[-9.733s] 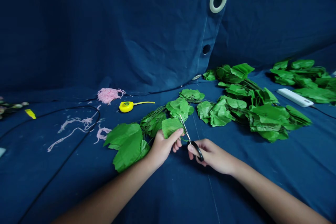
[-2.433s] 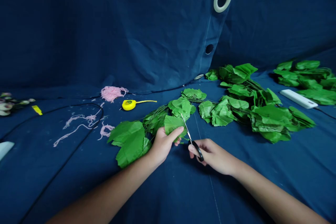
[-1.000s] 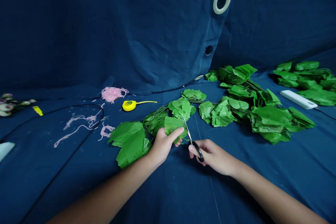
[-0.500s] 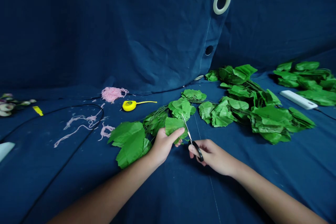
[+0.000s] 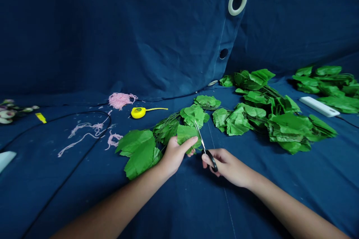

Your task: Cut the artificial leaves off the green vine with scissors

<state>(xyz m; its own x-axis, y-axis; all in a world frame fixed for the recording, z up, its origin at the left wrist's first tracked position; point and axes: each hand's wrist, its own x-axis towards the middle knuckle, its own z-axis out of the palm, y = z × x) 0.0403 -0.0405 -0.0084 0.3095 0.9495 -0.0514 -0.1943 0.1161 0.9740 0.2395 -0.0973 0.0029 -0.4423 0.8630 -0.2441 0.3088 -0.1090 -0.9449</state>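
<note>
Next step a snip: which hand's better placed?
Probably the right hand: it holds the scissors, blades pointing up beside the held leaf. The left hand is occupied gripping that leaf.

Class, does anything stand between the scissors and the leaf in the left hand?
Nothing visible: the scissors in the right hand have their blades beside the edge of the leaf. The left hand holds the leaf, its thumb close to the blades.

Craft workspace, seemingly — scissors (image 5: 203, 147), tape measure (image 5: 138, 112), pink yarn (image 5: 120, 101), green leaves (image 5: 185, 133) — blue cloth backdrop (image 5: 112, 37).
</note>
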